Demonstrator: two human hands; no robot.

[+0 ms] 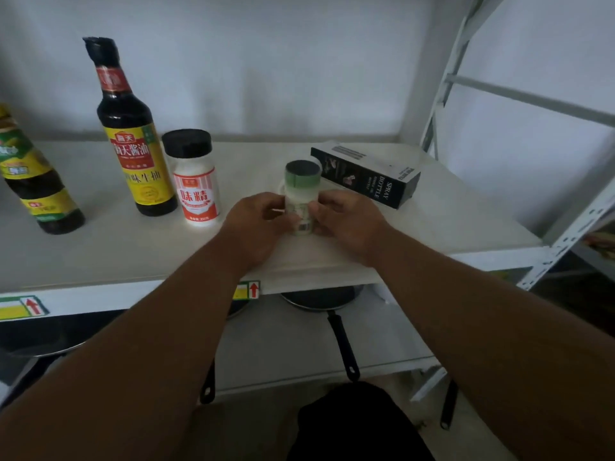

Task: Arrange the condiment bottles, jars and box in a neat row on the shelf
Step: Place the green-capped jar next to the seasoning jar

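Head view: both forearms reach forward over the front edge of the white shelf point(100, 257), converging at its middle. The left hand point(256, 224) and the right hand point(346, 221) face each other, knuckles up, with fingers curled inward and clamped on the lower half of a small jar point(302, 194) from either side. The jar stands upright between them, near the front edge; whether its base touches the shelf is hidden by the fingers. It has a dark round lid, a green band below the lid, a pale translucent body and a small printed label near the bottom.

To its left, about midway between front and back edges, stands a white jar point(194, 181) with a black cap and a red-and-white label. Just beside that, further left, is a tall dark soy sauce bottle point(136, 141) with a yellow-and-red label. Near the shelf's left edge stands a dark bottle point(36, 184) with a green-and-yellow label, partly cut off by the frame. Behind the right hand, toward the right back corner, a black box point(366, 174) marked "SPRAY BOTTLE" lies on its side, set at an angle to the shelf edge.

On the lower shelf point(293, 344), a frying pan point(319, 299) shows with its black handle pointing forward.
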